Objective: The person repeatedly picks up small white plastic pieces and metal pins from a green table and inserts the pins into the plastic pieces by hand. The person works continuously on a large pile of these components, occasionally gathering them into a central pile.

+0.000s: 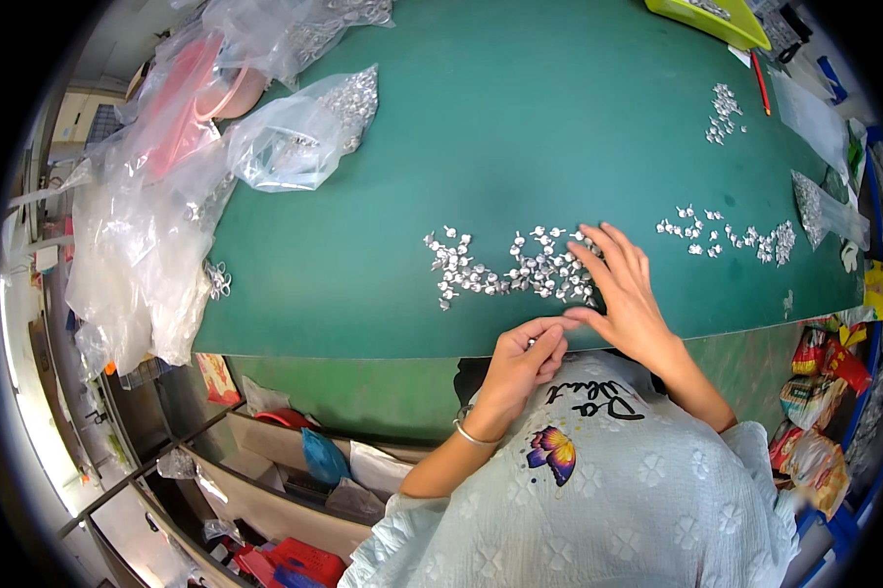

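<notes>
A spread of several small silver metal pieces (pixel 505 269) lies on the green table (pixel 520 127) near its front edge. My right hand (pixel 623 294) rests flat on the right end of that spread, fingers apart, thumb reaching left. My left hand (pixel 525 363) sits at the table's front edge with its fingers curled around a few small silver pieces, its fingertips touching my right thumb. A thin bracelet circles my left wrist.
More silver pieces lie in a row at the right (pixel 731 235) and in a small cluster farther back (pixel 723 113). Clear plastic bags of pieces (pixel 299 132) pile up at the left. A yellow-green tray (pixel 711 20) stands at the far edge. Snack packets (pixel 819 392) sit at the right.
</notes>
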`<control>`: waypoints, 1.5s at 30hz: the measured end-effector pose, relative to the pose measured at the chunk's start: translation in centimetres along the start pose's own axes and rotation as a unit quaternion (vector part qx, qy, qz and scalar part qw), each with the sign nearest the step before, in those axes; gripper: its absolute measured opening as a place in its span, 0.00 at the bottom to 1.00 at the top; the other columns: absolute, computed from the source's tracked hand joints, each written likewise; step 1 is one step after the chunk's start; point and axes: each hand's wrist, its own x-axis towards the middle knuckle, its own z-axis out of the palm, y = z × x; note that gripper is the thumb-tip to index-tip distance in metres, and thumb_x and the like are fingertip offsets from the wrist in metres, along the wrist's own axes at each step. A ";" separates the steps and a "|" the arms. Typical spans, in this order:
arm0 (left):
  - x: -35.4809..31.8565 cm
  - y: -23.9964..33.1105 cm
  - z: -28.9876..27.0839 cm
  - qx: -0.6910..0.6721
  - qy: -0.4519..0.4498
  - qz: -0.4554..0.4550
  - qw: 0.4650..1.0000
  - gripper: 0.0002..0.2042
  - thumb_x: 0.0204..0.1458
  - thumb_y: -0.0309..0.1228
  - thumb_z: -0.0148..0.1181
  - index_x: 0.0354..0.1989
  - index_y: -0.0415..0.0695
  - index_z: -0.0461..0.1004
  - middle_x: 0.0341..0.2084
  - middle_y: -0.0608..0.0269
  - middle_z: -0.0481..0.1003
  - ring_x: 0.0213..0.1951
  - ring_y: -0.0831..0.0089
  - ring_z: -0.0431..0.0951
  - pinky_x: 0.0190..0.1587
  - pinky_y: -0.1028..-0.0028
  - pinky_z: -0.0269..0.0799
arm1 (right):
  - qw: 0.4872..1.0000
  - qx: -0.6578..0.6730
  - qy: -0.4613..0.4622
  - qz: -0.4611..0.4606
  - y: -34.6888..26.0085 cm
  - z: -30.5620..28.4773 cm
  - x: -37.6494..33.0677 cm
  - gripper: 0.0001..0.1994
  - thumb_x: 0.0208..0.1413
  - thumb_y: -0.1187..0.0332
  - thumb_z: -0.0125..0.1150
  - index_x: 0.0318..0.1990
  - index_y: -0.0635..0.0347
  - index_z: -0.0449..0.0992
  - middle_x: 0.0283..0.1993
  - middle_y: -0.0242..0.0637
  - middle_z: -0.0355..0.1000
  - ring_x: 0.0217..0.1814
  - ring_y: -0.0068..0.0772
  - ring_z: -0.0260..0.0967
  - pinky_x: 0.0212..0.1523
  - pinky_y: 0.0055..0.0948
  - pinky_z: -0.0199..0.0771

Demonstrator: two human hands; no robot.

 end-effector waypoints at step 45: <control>-0.7 5.5 -8.9 0.497 0.141 0.300 0.802 0.07 0.50 0.26 0.53 0.36 0.38 0.73 0.26 0.48 0.74 0.24 0.53 0.74 0.26 0.66 0.69 | 0.988 -0.024 0.149 -0.029 -5.1 6.2 5.1 0.06 0.41 0.77 0.60 0.30 0.60 0.72 0.35 0.33 0.69 0.38 0.36 0.63 0.36 0.32 0.59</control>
